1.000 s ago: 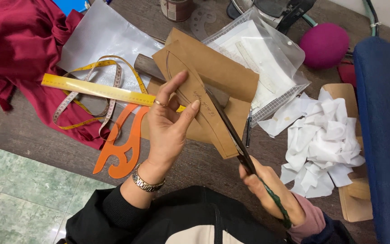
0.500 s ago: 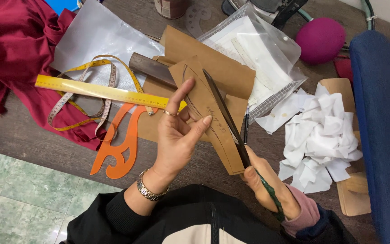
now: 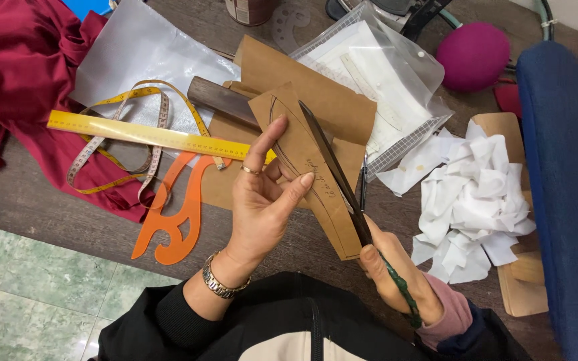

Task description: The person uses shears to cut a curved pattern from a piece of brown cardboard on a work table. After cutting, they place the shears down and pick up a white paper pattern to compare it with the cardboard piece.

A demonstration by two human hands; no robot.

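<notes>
Fingers of the left hand (image 3: 262, 207) pinched the brown paper pattern (image 3: 302, 160), steadying it while the right hand (image 3: 396, 274) gripped open scissors (image 3: 332, 170) near the tabletop's front edge.

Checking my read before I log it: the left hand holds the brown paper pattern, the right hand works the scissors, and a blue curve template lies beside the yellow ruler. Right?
Not quite. In the head view the curve template is orange, not blue. The rest stands.

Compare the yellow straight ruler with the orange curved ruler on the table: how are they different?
The yellow ruler is long and straight, whereas the orange curve ruler has scrolled edges and cut-out holes. The yellow ruler rests partly on the tape measure; the orange curve ruler lies below it, near the table edge. Both lie flat and untouched by the hands.
</notes>
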